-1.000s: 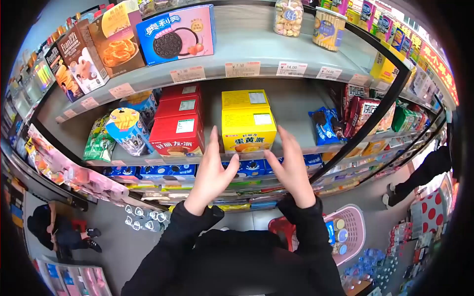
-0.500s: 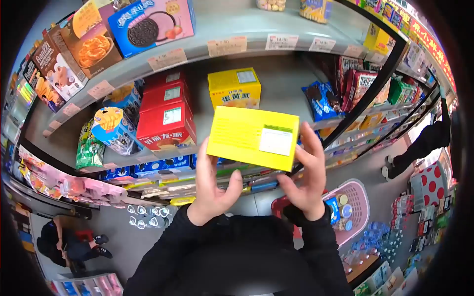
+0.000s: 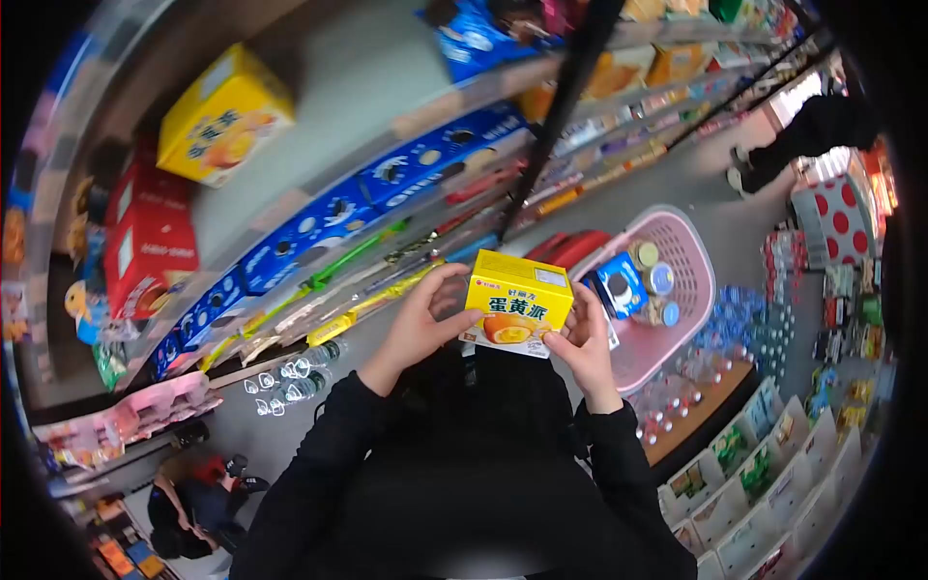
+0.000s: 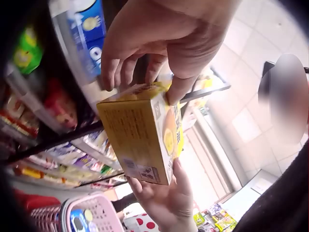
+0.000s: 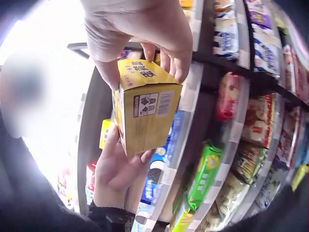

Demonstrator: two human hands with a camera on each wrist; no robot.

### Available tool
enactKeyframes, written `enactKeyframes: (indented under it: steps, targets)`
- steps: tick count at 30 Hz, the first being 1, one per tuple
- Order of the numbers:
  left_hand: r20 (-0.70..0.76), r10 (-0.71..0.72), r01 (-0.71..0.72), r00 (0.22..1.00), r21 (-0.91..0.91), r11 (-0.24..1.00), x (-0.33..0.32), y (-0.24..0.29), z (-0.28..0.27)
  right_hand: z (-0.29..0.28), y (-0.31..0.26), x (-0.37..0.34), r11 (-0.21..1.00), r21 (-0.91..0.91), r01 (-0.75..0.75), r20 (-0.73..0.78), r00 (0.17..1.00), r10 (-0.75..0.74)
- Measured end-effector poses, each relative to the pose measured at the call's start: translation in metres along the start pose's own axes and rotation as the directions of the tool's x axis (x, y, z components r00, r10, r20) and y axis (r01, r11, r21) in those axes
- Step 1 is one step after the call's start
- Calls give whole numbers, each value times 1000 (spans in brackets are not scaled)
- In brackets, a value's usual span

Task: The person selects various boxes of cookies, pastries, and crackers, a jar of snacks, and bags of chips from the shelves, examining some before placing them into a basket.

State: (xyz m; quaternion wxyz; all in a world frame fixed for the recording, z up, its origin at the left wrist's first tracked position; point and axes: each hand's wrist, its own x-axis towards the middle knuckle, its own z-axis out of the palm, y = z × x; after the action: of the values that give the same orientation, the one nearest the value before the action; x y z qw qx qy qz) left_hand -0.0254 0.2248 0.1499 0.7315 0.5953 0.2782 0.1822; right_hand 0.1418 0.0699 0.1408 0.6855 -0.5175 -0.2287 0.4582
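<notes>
Left hand (image 3: 422, 319): grips the yellow box (image 3: 519, 304) at one end, thumb on the front face. Right hand (image 3: 587, 343): grips the opposite end, thumb at a lower front corner. The box is held between both hands, before the person's black-clad torso (image 3: 435, 464), printed front toward the body. Beyond the right hand I see a pink basket (image 3: 643, 356) containing jars (image 3: 660, 279) and a blue pack (image 3: 621, 284). Next, the shelf (image 3: 329, 97): red boxes (image 3: 153, 242) and a second yellow box (image 3: 224, 118), with blue boxes (image 3: 314, 232) one tier below. Farther off, a dark-clothed person (image 3: 812, 133) stands.
</notes>
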Motion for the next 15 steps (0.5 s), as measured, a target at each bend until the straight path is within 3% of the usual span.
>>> enactKeyframes:
  steps: [1,2,5,7,9,11,13,15]
  targets:
    - [46,-90,96,995,-154,983,7,-15,8,-12,8,-5,998,13,-61,-45,997,61]
    - [105,-89,102,990,-127,987,16,-29,17,-24,14,-11,996,-16,-91,-77,993,89]
    - [107,-168,176,980,-72,982,37,-67,53,-60,24,-20,979,17,-202,-220,955,201]
    - [162,-176,181,971,-16,983,55,-83,80,-90,35,-27,977,-11,-211,-329,924,196]
    - [284,-193,207,939,-18,978,74,-80,108,-124,43,-28,972,148,-183,-419,879,229]
    - [323,-110,67,940,143,988,93,-89,131,-157,45,-23,943,312,-116,-491,830,264]
    - [344,-142,38,928,292,956,105,-78,149,-189,53,-11,935,349,-64,-514,821,248]
    - [367,-123,1,922,317,949,106,-69,160,-223,70,2,927,368,-66,-557,783,277]
